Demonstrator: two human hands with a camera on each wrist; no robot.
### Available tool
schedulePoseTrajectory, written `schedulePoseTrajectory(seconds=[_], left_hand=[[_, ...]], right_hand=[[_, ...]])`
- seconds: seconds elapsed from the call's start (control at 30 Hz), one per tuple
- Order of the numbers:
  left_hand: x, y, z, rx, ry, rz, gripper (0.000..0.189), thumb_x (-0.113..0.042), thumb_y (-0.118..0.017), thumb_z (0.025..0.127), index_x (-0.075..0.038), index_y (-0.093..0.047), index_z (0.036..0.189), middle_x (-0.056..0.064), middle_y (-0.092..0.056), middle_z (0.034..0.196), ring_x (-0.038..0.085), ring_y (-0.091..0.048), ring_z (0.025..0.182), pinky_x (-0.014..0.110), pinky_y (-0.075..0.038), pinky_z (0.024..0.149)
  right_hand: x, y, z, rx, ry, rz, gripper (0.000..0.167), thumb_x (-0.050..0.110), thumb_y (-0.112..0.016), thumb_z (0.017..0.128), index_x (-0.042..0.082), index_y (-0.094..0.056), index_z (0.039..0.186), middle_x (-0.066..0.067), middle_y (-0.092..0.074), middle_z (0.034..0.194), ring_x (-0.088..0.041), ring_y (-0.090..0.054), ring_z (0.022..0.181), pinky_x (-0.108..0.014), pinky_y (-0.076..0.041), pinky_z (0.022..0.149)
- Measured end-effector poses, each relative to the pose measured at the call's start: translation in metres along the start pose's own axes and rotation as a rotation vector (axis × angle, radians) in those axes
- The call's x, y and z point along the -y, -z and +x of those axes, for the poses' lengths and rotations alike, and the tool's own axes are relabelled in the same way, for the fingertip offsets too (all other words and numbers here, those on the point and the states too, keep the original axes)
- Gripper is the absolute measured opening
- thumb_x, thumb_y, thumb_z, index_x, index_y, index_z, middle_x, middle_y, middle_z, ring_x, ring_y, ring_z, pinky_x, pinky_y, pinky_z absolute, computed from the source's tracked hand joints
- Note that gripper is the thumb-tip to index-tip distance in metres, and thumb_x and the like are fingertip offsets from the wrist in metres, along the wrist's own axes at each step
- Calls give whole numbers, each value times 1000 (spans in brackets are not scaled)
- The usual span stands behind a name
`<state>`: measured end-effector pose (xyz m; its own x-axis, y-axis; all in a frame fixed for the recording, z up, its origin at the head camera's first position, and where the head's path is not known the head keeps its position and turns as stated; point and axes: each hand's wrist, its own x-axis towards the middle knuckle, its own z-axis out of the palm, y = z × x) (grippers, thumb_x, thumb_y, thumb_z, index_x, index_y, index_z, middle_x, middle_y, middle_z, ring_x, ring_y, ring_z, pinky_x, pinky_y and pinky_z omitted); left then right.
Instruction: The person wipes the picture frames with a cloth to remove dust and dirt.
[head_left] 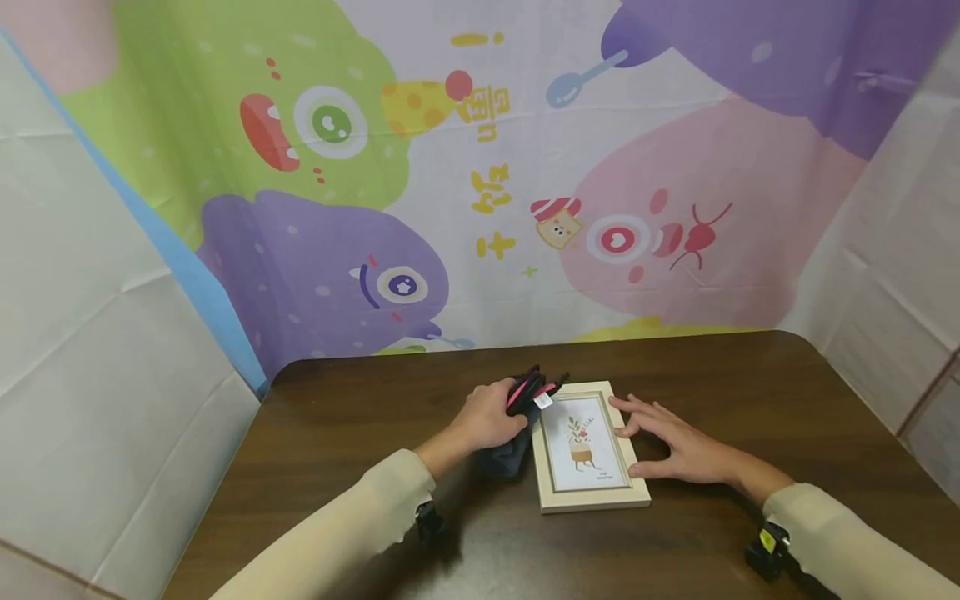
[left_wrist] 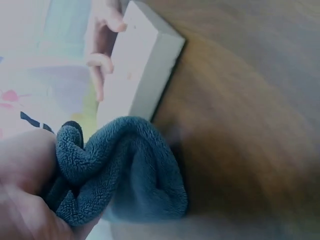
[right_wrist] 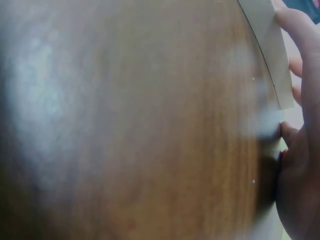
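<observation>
My left hand [head_left: 491,417] grips a dark teal plush cloth [left_wrist: 145,170]. Black and pink edging and a small white tag stick out above the fist in the head view. Hanging from the hand, the cloth overlaps the left border of a cream picture frame [head_left: 592,502]. This frame lies face up on the table and shows a print of a potted plant. At its right border, my right hand [head_left: 686,446] has its fingers spread, fingertips and thumb touching the edge. The left wrist view shows those fingertips [left_wrist: 102,62] along the frame's far side.
The dark wooden table [head_left: 337,417] has rounded back corners. Behind it hangs a curtain [head_left: 495,300] printed with cartoon monsters, and pale panels [head_left: 90,333] close in the left and right sides. Black cameras [head_left: 765,554] are strapped at both wrists.
</observation>
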<state>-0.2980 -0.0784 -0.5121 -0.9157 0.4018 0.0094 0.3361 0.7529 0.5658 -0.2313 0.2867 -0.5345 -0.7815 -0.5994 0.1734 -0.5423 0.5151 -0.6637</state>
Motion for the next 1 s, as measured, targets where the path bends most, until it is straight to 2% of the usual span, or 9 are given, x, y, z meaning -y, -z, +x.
schedulePoseTrajectory(seconds=[0.13,0.17,0.3,0.4,0.57,0.8,0.83,0.9,1.0], left_hand=[[-42,40,-19,-58,-6,-46,45,-13,-79,95,3,-68,135,22,-81,115,30,-75,94,50,-66,88],[-47,45,-21,-79,-15,-44,42,-13,-79,95,2,-69,133,21,-81,114,29,-74,93,49,-66,88],[-60,58,-20,-152,-69,4,31,-11,-79,96,-1,-71,124,17,-81,106,26,-72,88,40,-62,78],[-63,59,-15,-156,-116,32,30,-12,-79,97,-3,-72,125,15,-81,104,25,-70,86,36,-57,73],[-61,48,-4,-82,-140,29,37,-12,-78,100,-4,-72,135,16,-83,113,25,-73,90,37,-60,76],[-58,21,15,22,-140,-10,33,-24,-76,106,-7,-74,135,15,-85,123,29,-81,103,46,-66,90],[-48,10,24,10,-157,2,35,-30,-75,107,-10,-75,135,12,-85,122,28,-80,104,46,-66,91],[-42,-1,37,13,-157,22,34,-34,-76,107,-13,-75,134,9,-85,122,25,-80,104,45,-65,90],[-18,-29,66,-25,-194,39,31,-39,-78,106,-20,-76,131,1,-85,117,16,-77,96,38,-62,79]], right_hand=[[-2,-1,0,2,-5,-3,33,33,-93,94,37,-67,114,-17,-44,181,-46,-28,174,-94,-13,122],[-2,-2,0,1,-3,-1,33,33,-92,94,37,-67,114,-17,-44,181,-48,-28,174,-95,-14,122],[-3,-1,0,-2,7,3,33,33,-92,94,36,-67,115,-17,-44,181,-49,-28,173,-95,-13,122],[-2,-1,1,-5,13,2,33,32,-93,94,35,-68,115,-16,-44,181,-48,-28,174,-95,-13,120],[-2,-1,2,8,2,7,33,32,-92,95,36,-68,116,-16,-43,182,-51,-27,173,-95,-12,122],[-2,1,1,10,-10,-3,33,34,-92,95,38,-68,116,-18,-44,180,-60,-29,168,-94,-14,123],[-2,0,1,10,-6,-4,33,33,-92,94,37,-68,116,-18,-44,180,-61,-30,167,-95,-15,122],[-1,0,2,6,-1,-3,33,33,-93,94,37,-68,116,-19,-44,180,-63,-30,166,-95,-15,121],[-1,0,1,2,8,-5,33,31,-93,94,36,-69,117,-19,-44,180,-60,-30,168,-96,-15,120]])
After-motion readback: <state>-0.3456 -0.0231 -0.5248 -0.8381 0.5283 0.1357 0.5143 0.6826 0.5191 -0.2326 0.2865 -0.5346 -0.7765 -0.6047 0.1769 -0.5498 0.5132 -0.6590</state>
